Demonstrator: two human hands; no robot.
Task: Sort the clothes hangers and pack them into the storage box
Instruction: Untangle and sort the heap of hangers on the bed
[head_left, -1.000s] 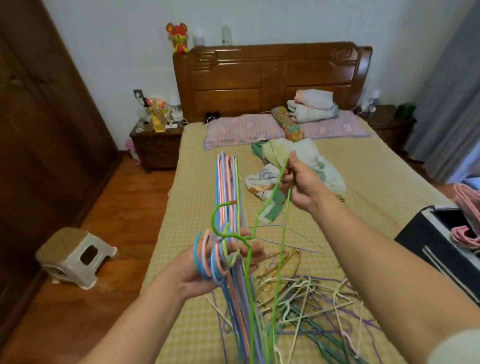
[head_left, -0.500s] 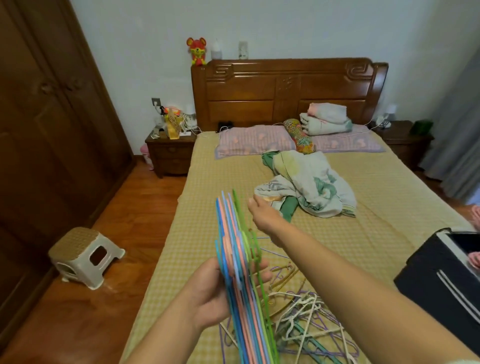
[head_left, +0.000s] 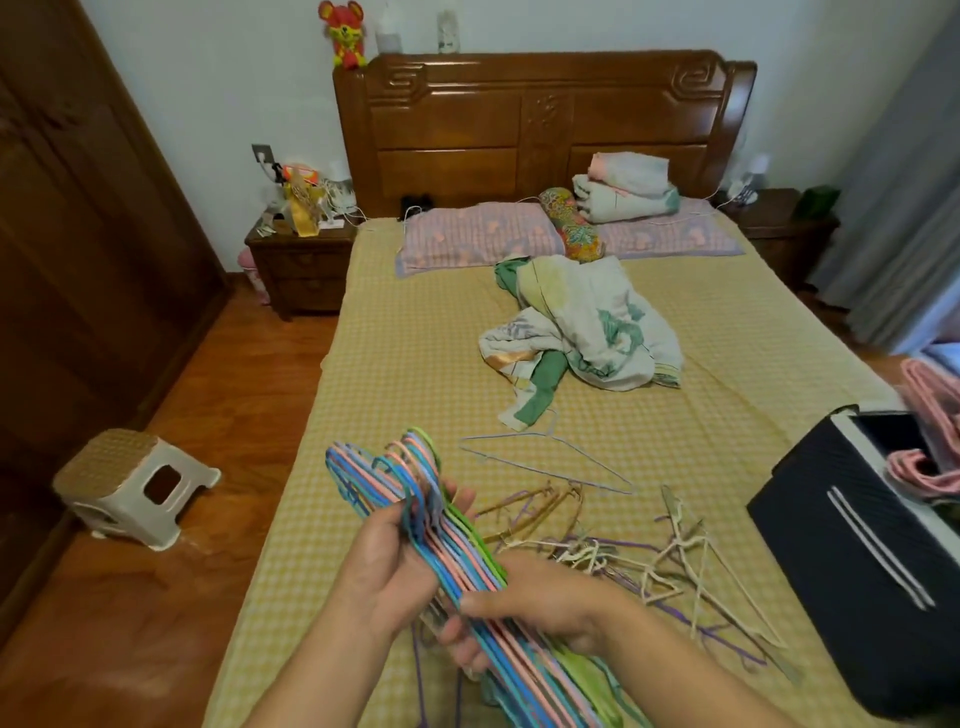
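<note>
Hangers are lying and being held over a wide bed (head_left: 426, 332) that is filling most of the view, its yellow checked cover stretching up toward twelve o'clock. At three to four o'clock a dark storage box (head_left: 852, 561) is sitting open at the bed's edge, with pink hangers (head_left: 930, 467) showing inside it. A crumpled blanket (head_left: 587, 327) is resting near the centre of the bed. A small stool (head_left: 130, 483) is standing on the wooden floor at nine o'clock. At five o'clock loose hangers (head_left: 649, 551) are lying tangled on the cover. At six o'clock both hands are gripping one bundle of coloured hangers (head_left: 447, 535), hooks pointing toward eleven o'clock. The left hand (head_left: 387, 566) is curling tightly around the bundle near the hooks. The right hand (head_left: 535, 603) is wrapping its fingers around the bundle lower down.
</note>
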